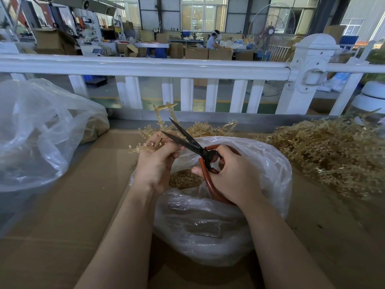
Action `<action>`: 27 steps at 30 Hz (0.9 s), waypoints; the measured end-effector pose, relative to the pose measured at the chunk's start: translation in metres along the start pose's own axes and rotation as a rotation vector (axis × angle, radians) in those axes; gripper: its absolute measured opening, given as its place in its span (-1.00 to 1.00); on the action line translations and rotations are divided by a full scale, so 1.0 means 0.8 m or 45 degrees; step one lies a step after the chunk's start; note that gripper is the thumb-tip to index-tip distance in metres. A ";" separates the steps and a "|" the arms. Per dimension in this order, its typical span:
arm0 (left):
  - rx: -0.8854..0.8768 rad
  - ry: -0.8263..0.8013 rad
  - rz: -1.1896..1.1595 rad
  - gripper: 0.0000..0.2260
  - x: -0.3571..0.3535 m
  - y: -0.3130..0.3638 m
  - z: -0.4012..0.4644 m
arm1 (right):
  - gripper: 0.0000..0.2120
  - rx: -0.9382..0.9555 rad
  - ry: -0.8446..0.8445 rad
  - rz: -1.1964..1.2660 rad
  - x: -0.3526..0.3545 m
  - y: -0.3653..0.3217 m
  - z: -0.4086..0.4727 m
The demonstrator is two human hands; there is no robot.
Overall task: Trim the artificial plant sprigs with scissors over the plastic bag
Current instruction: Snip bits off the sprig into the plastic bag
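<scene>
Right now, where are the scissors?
In the head view, the scissors are mid-frame in the right hand, above the bag, blades open toward the sprig held by the left hand.

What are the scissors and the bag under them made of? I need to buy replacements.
Scissors: blades look like dark, matte metal; the handles wear a reddish-brown smooth coating, probably rubber or plastic. Plastic bag: thin clear film, judging by its glossy wrinkles and see-through walls.
</scene>
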State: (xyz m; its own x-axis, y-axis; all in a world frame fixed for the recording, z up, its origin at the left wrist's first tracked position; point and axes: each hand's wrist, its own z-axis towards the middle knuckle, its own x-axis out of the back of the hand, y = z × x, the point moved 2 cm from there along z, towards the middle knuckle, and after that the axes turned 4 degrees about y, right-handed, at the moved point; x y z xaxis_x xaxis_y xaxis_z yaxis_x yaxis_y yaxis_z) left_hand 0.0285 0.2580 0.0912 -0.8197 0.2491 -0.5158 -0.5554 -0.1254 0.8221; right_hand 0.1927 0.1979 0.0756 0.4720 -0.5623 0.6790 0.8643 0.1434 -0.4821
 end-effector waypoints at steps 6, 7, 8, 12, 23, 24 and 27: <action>0.012 0.007 -0.021 -0.78 -0.001 0.003 -0.002 | -0.39 0.007 0.033 -0.013 0.001 -0.001 -0.001; 0.017 0.005 -0.024 -0.76 -0.001 0.003 -0.002 | -0.39 0.003 0.038 -0.007 0.002 -0.001 -0.001; 0.021 0.005 -0.023 -0.76 -0.001 0.003 -0.002 | -0.39 -0.001 0.044 -0.002 0.002 -0.001 -0.002; 0.034 0.034 -0.001 -0.81 0.001 0.001 -0.001 | -0.39 0.001 0.073 -0.011 0.003 -0.002 -0.001; 0.105 0.039 -0.073 -0.87 0.003 0.002 -0.003 | -0.36 -0.023 0.081 0.009 0.003 -0.002 -0.003; 0.112 0.044 -0.082 -0.88 0.003 0.002 -0.003 | -0.36 -0.026 0.084 0.012 0.003 -0.002 -0.003; 0.118 0.064 -0.090 -0.88 0.002 0.003 -0.003 | -0.36 -0.019 0.089 0.020 0.003 -0.002 -0.003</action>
State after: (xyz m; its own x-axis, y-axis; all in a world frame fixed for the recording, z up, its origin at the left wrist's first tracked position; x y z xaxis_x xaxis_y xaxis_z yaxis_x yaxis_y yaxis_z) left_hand 0.0253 0.2555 0.0915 -0.7862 0.2055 -0.5829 -0.5987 -0.0190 0.8008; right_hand 0.1921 0.1944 0.0769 0.4715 -0.6157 0.6313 0.8540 0.1403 -0.5009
